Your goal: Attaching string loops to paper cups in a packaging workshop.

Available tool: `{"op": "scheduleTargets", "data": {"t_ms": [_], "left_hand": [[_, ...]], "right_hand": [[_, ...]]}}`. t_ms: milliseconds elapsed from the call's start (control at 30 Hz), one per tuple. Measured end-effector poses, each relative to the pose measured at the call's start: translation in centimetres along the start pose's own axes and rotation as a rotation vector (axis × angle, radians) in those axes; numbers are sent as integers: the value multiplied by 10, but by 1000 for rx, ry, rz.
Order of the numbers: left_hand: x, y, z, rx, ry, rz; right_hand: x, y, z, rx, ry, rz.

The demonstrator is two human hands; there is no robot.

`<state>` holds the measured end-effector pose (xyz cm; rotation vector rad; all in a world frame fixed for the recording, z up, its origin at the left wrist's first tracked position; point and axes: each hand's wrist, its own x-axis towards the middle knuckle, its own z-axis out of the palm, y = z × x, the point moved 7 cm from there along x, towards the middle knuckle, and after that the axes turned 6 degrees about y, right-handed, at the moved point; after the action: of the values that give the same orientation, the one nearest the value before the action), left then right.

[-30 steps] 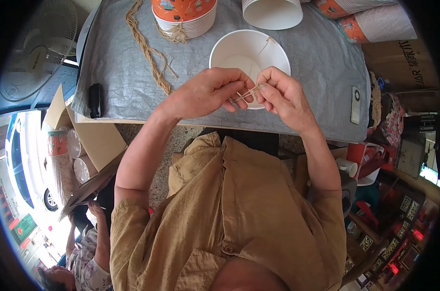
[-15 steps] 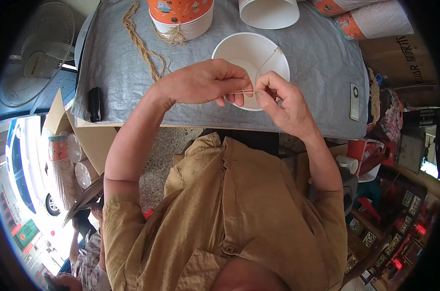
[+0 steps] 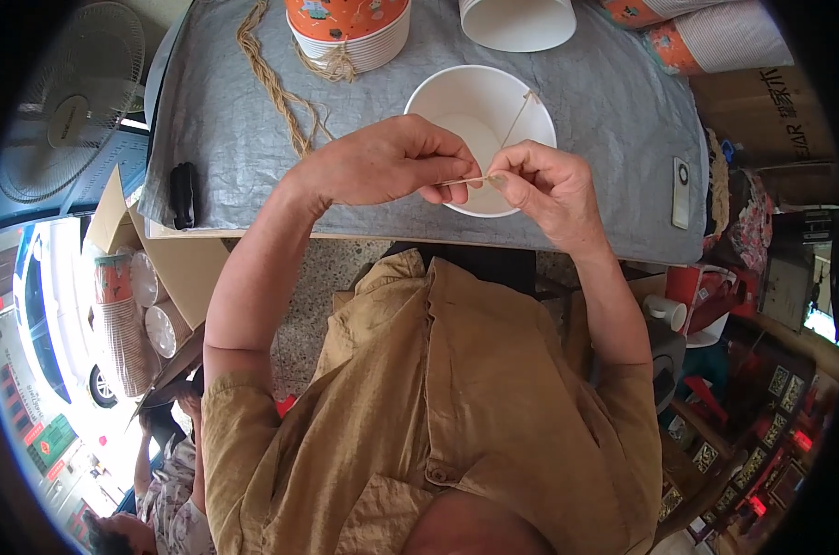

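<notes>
A thin tan string (image 3: 514, 127) runs from the rim of a white paper bucket (image 3: 438, 90) down to my fingers. Over the bucket's near side, my left hand (image 3: 396, 162) pinches the string between thumb and fingers. My right hand (image 3: 551, 190) is closed on the same string just beside it, the fingertips of both hands almost meeting. The string's knot or loop between them is too small to make out. On the table, left of the bucket, lies a bundle of tan strings (image 3: 285, 92).
A stack of orange-and-white buckets (image 3: 359, 42) stands behind, with another white bucket (image 3: 521, 23) on its side. More wrapped stacks (image 3: 720, 42) lie at far right. A black object (image 3: 183, 196) and a white one (image 3: 681, 192) rest near the table's edges. Another person (image 3: 174, 481) is at lower left.
My right hand has shifted slightly right. The loop of string between my fingers has drawn in smaller, and the length to the bucket's rim looks straighter.
</notes>
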<state>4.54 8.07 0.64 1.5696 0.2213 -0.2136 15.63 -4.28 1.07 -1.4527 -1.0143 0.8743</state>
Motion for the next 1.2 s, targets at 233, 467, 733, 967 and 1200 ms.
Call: {"op": "scheduleTargets", "data": {"t_ms": [233,467,733,967,1200], "left_hand": [[-2,2,-1,-37,27,52],[-14,-5,0,8,171,97],[-38,5,1,314,721,389],[-44,1,3,628,933,582],[-45,-6,-3,615,926,493]], "right_hand": [[0,1,-2,5,39,-25],[3,-1,0,-47,66,10],[13,-1,12,-13,92,93],[19,4,22,315,37,361],[17,11,17,320,-12,408]]}}
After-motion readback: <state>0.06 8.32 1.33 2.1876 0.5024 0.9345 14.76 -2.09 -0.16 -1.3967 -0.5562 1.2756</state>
